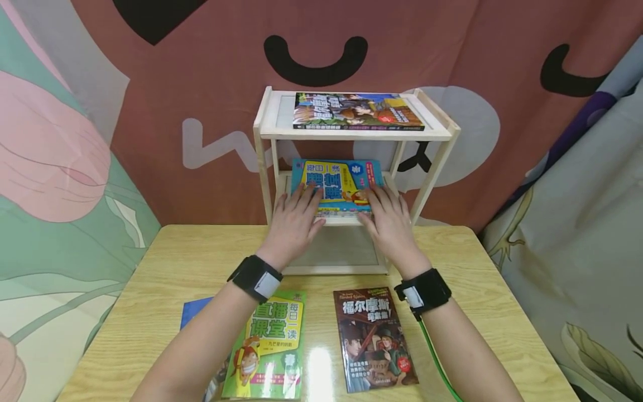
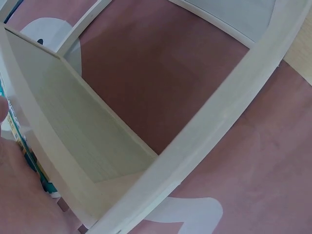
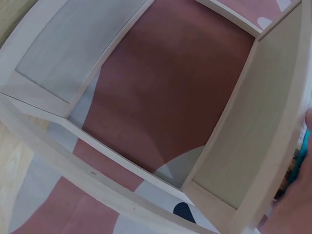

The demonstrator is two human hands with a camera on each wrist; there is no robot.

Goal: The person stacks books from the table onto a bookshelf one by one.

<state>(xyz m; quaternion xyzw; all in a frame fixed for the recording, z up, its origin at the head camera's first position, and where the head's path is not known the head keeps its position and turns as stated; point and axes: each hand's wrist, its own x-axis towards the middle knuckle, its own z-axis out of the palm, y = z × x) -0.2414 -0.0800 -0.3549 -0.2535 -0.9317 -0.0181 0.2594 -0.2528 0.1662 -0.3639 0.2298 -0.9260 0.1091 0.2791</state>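
A blue book (image 1: 334,173) with a yellow cover panel lies flat on the middle shelf of a small pale wooden rack (image 1: 356,135). My left hand (image 1: 293,220) rests its extended fingers on the left part of the cover, thumb stretched inward near the front edge. Over the book's right side lie the fingers of my right hand (image 1: 394,226), its thumb also pointing inward. Each wrist view looks mostly under the middle shelf (image 2: 92,126), with only a part of the hand and a sliver of the book's edge showing.
Another book (image 1: 359,111) lies on the rack's top shelf. On the wooden table (image 1: 452,324) in front are a green book (image 1: 276,335), partly over a blue one (image 1: 193,308) behind my left forearm, and a dark brown book (image 1: 374,340). A patterned curtain (image 1: 211,84) hangs close behind.
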